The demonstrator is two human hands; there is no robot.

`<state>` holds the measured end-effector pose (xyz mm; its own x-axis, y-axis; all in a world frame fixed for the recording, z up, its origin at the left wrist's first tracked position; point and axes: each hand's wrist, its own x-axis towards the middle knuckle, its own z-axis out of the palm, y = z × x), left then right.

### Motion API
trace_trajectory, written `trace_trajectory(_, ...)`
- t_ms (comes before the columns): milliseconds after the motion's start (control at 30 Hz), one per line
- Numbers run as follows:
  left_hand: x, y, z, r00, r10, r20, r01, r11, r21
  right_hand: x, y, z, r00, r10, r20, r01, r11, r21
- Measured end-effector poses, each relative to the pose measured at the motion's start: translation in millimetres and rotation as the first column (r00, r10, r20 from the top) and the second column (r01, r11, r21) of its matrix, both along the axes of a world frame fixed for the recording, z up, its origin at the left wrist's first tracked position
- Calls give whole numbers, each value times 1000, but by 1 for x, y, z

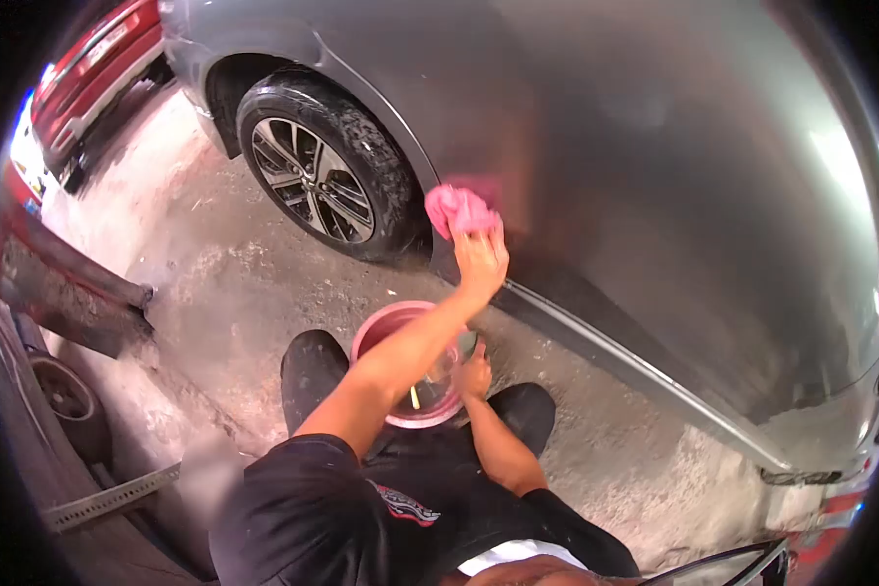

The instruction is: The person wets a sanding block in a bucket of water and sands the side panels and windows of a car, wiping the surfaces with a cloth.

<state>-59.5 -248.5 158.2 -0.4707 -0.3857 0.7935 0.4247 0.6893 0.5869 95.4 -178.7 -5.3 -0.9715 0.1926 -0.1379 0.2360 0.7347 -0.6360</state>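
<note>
My left hand (pixel 481 262) is closed on a pink cloth (pixel 459 209), pressed to the lower side of a dark grey car (pixel 615 186) just behind its wheel arch. Between my knees stands a pink bucket (pixel 361 342), with a small pale stick-like thing (pixel 415 397) visible inside. At the bucket's right rim is my right hand (pixel 474 375), its fingers curled around a small greyish thing that I cannot make out. My left forearm hides part of the bucket.
The car's wheel (pixel 311 180) is close by on the left, and its sill (pixel 645 366) runs down to the right. A red vehicle (pixel 98 59) stands at the back left. Dark panels (pixel 68 283) and a round black part (pixel 68 400) lie along the left side of the concrete floor (pixel 225 264).
</note>
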Motion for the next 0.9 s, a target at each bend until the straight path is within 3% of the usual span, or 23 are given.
trace_trajectory(33,6,4,-13,992,-40,119,34,998,50,1,3,7,1000,17,-20,-17,1000,14)
trace_trajectory(67,20,1,-10,988,-20,150,23,999,-23,2,3,15,999,37,33,-37,999,1)
trace_trajectory(100,36,-6,-7,983,4,182,14,995,-100,2,0,24,995,56,86,-55,998,-18)
trace_trajectory(133,47,-13,-17,972,-65,225,77,996,-45,1,-3,39,977,20,212,-15,1000,-21)
trace_trajectory(233,92,-37,-44,928,-169,333,183,983,-10,3,-3,17,997,25,71,-31,997,76)
trace_trajectory(367,159,-76,-91,609,-305,732,466,884,-20,0,2,3,995,67,72,-72,995,68)
trace_trajectory(433,184,-90,-127,563,-301,770,569,817,-97,2,8,-12,994,108,-16,-105,988,113)
trace_trajectory(500,197,-105,-174,330,-251,910,664,747,-35,1,4,-6,995,99,-13,-97,990,106)
trace_trajectory(567,188,-111,-205,-80,43,996,837,545,44,3,3,2,995,101,19,-102,991,89)
trace_trajectory(633,186,-115,-286,-31,-61,998,879,474,56,2,1,5,994,112,-17,-110,990,87)
trace_trajectory(700,194,-108,-265,-7,-111,994,833,549,67,-1,6,6,982,132,137,-152,978,145)
trace_trajectory(733,188,-109,-253,-193,77,978,904,401,147,-2,5,12,982,141,128,-159,976,148)
trace_trajectory(833,203,-111,-198,-69,-6,998,908,413,65,6,3,35,960,166,225,-218,948,231)
trace_trajectory(867,193,-107,-245,5,51,999,952,307,-20,10,3,34,971,166,175,-208,943,261)
trace_trajectory(900,192,-105,-263,-30,33,999,938,347,16,12,1,31,978,171,122,-200,937,286)
